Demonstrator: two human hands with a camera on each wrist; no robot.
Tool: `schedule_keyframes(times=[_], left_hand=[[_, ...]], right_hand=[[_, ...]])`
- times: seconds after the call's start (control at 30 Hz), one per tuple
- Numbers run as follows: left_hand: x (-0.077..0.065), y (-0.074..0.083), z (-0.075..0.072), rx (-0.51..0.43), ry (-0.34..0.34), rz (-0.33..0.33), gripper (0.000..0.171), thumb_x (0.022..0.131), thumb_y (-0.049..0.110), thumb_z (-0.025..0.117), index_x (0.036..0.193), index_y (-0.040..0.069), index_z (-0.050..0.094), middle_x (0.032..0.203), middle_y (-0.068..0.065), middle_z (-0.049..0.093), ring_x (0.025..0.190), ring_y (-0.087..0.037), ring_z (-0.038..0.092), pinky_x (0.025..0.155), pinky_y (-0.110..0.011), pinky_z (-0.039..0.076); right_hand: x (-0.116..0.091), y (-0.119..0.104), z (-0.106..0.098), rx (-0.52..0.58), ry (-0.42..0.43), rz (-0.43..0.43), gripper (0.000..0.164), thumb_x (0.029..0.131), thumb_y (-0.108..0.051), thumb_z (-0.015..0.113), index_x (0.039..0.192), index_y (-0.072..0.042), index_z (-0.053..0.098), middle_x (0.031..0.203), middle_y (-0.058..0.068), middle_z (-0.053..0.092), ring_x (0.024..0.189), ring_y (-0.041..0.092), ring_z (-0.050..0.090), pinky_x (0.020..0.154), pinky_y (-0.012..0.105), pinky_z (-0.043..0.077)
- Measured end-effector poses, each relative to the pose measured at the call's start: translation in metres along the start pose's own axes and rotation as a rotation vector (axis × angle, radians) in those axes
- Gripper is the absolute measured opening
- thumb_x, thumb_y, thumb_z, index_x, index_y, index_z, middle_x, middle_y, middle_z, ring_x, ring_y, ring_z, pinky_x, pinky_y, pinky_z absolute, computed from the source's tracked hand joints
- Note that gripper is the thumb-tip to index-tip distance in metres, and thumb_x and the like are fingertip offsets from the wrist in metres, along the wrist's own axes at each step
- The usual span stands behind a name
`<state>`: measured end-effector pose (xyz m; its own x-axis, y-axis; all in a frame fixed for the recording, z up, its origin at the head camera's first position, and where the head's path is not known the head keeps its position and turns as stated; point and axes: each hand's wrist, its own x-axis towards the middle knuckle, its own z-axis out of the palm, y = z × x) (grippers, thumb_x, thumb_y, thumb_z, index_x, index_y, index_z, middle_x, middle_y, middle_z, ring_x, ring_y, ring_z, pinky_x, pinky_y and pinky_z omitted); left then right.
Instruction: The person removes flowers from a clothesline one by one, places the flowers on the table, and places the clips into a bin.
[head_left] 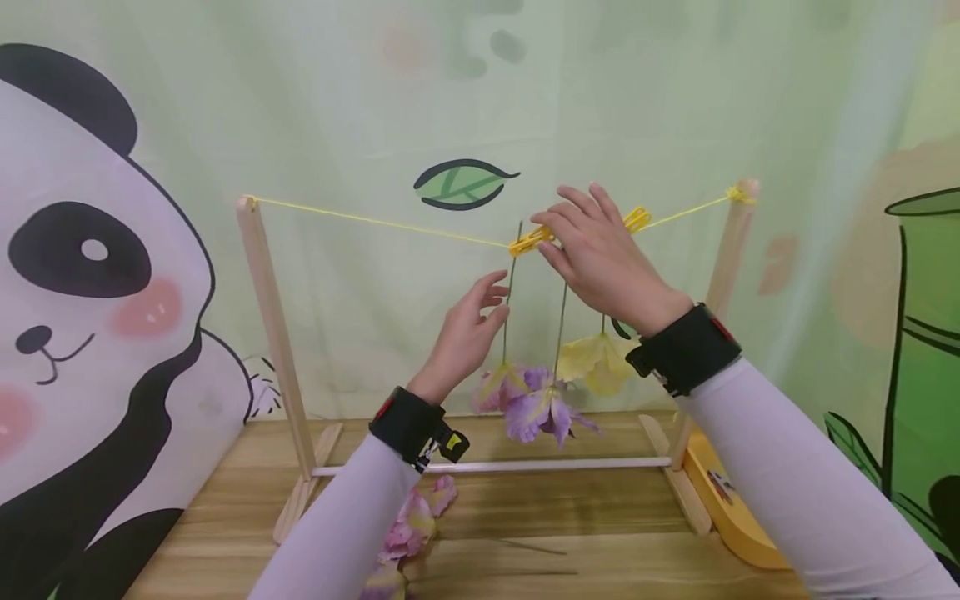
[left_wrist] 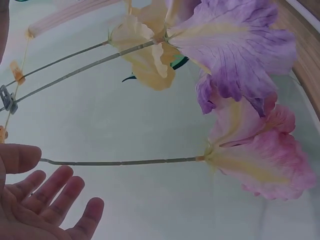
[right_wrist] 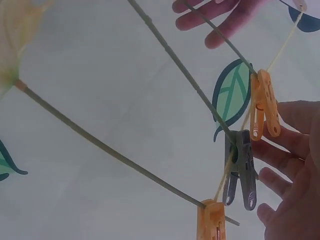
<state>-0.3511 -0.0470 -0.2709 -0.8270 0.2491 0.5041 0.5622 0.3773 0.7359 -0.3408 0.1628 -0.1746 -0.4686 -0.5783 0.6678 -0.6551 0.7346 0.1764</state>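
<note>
Three artificial flowers hang head down from a yellow string (head_left: 375,220), their stems clipped by clothespins. The pink flower (left_wrist: 260,155) is held by a yellow clothespin (right_wrist: 270,102), the purple flower (left_wrist: 235,45) by a grey clothespin (right_wrist: 240,167), and the pale yellow flower (head_left: 600,362) by another yellow clothespin (right_wrist: 212,220). My right hand (head_left: 600,250) is at the string, its fingers loosely spread beside the pink flower's clothespin and the grey one; whether they touch is unclear. Lower and to the left, my left hand (head_left: 468,329) has relaxed fingers beside the pink flower's stem.
A wooden stand with a left post (head_left: 273,333), a right post (head_left: 726,258) and a white crossbar (head_left: 540,465) carries the string. Loose pink flowers (head_left: 411,525) with stems lie on the wooden table (head_left: 622,558). At right is a yellow tray (head_left: 750,546) with small items.
</note>
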Motion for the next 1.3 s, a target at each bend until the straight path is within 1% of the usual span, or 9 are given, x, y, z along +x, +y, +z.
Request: schedule_keyframes(times=[0.13,0.3,0.47,0.6,0.7,0.93,1.1,1.2,1.3], left_hand=[[0.002,-0.001,0.000,-0.001,0.015,-0.003,0.049,0.109,0.012,0.053,0.157,0.010,0.042,0.142,-0.017,0.061,0.133,-0.030,0.056,0.111,-0.050,0.045],[0.001,-0.001,0.004,-0.011,0.029,-0.004,0.046,0.109,0.010,0.052,0.154,0.011,0.045,0.130,-0.018,0.067,0.123,-0.032,0.063,0.105,-0.048,0.050],[-0.002,-0.003,0.008,0.005,0.064,-0.010,0.038,0.109,0.010,0.053,0.147,0.013,0.053,0.120,-0.018,0.071,0.112,-0.031,0.067,0.096,-0.047,0.055],[-0.003,-0.004,0.009,0.012,0.107,0.008,0.029,0.109,0.010,0.056,0.137,0.013,0.063,0.114,-0.014,0.072,0.109,-0.029,0.067,0.094,-0.046,0.055],[-0.003,-0.003,0.010,0.016,0.128,0.029,0.026,0.108,0.010,0.058,0.132,0.013,0.067,0.112,-0.013,0.073,0.108,-0.029,0.067,0.093,-0.045,0.055],[-0.002,-0.001,0.010,0.035,0.162,0.073,0.025,0.107,0.008,0.058,0.130,0.012,0.068,0.108,-0.010,0.074,0.104,-0.028,0.069,0.090,-0.043,0.056],[-0.002,-0.004,0.009,0.070,0.179,0.083,0.025,0.107,0.007,0.059,0.129,0.011,0.068,0.107,-0.010,0.074,0.104,-0.028,0.069,0.090,-0.043,0.055],[-0.005,-0.008,0.007,0.086,0.189,0.080,0.026,0.107,0.008,0.059,0.130,0.012,0.068,0.107,-0.009,0.074,0.105,-0.028,0.069,0.087,-0.042,0.055],[-0.008,-0.011,0.005,0.100,0.202,0.086,0.026,0.107,0.008,0.058,0.131,0.013,0.068,0.106,-0.008,0.074,0.104,-0.028,0.069,0.082,-0.041,0.054]], right_hand=[[0.005,0.000,0.002,0.018,-0.035,0.003,0.033,0.108,-0.020,0.060,0.135,-0.001,0.063,0.131,0.018,0.064,0.149,0.038,0.034,0.128,0.052,0.007],[0.009,0.001,0.004,0.006,-0.043,-0.006,0.031,0.107,-0.017,0.062,0.132,-0.001,0.065,0.130,0.018,0.065,0.150,0.038,0.033,0.128,0.052,0.006],[0.012,0.002,0.002,-0.023,-0.066,0.014,0.024,0.103,-0.011,0.065,0.124,0.000,0.070,0.118,0.018,0.069,0.138,0.039,0.044,0.127,0.052,0.009],[0.015,0.001,0.001,-0.016,-0.066,0.048,0.019,0.100,-0.008,0.069,0.118,-0.001,0.074,0.112,0.016,0.070,0.130,0.038,0.047,0.126,0.053,0.011],[0.017,0.000,0.000,0.005,-0.027,0.081,0.016,0.098,-0.005,0.071,0.113,-0.001,0.076,0.108,0.015,0.071,0.127,0.038,0.048,0.123,0.054,0.014],[0.018,-0.004,0.002,0.072,0.073,0.147,0.006,0.097,-0.001,0.070,0.100,0.000,0.075,0.099,0.014,0.070,0.117,0.036,0.050,0.120,0.055,0.016],[0.016,-0.003,0.004,0.092,0.137,0.196,0.004,0.096,0.001,0.070,0.097,0.002,0.074,0.094,0.015,0.070,0.112,0.036,0.052,0.118,0.054,0.020],[0.015,-0.001,0.005,0.085,0.194,0.202,0.004,0.094,0.004,0.071,0.097,0.002,0.073,0.094,0.015,0.069,0.109,0.036,0.052,0.117,0.055,0.022],[0.013,0.001,0.005,0.078,0.237,0.186,0.004,0.094,0.005,0.071,0.096,0.002,0.071,0.093,0.016,0.068,0.107,0.037,0.051,0.116,0.056,0.022]])
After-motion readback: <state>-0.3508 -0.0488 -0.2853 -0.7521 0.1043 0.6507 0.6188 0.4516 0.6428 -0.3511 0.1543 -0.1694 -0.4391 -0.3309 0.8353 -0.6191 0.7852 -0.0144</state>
